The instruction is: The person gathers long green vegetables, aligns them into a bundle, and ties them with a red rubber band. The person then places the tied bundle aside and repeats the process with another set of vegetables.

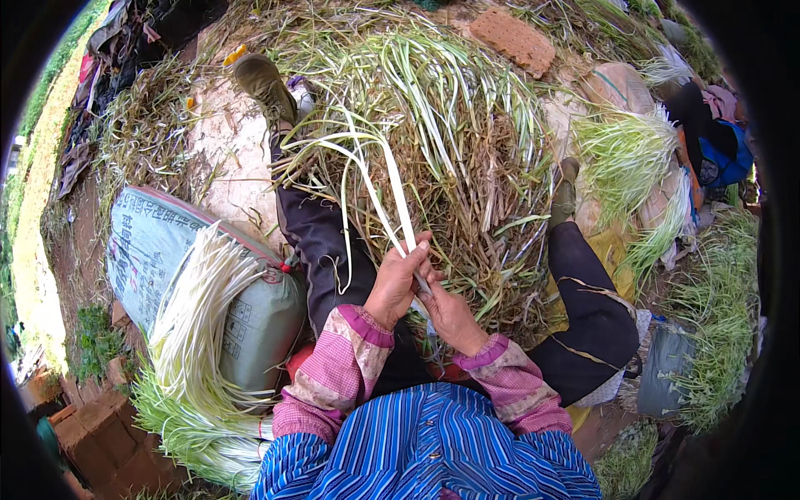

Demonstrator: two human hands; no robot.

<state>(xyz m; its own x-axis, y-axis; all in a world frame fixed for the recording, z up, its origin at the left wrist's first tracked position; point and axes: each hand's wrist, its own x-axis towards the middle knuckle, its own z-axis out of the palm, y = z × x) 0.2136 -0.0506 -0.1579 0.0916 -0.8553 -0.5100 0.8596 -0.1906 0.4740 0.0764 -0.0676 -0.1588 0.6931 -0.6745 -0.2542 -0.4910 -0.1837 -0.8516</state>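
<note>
Both hands meet in front of me, between my spread legs. Pinched in my left hand (pixel 397 281) are a few long pale leafy stalks (pixel 397 181), whose flat leaves fan up and bend over to the left. My right hand (pixel 455 315) closes on the lower ends of the same stalks, its fingers touching the left ones. The exact grip on the stalk bases is partly hidden by the fingers. Beyond the hands lies a heap of loose green-white stalks and dry brown leaf waste (pixel 481 169).
At my left a stuffed woven sack (pixel 156 250) carries a bundle of pale stalks (pixel 194 312); tied greener bundles (pixel 206 437) lie below. A perforated brick (pixel 512 40) lies ahead. More bundles (pixel 625 156) rest at right, near another person (pixel 712 131). Stacked bricks (pixel 100 431) stand lower left.
</note>
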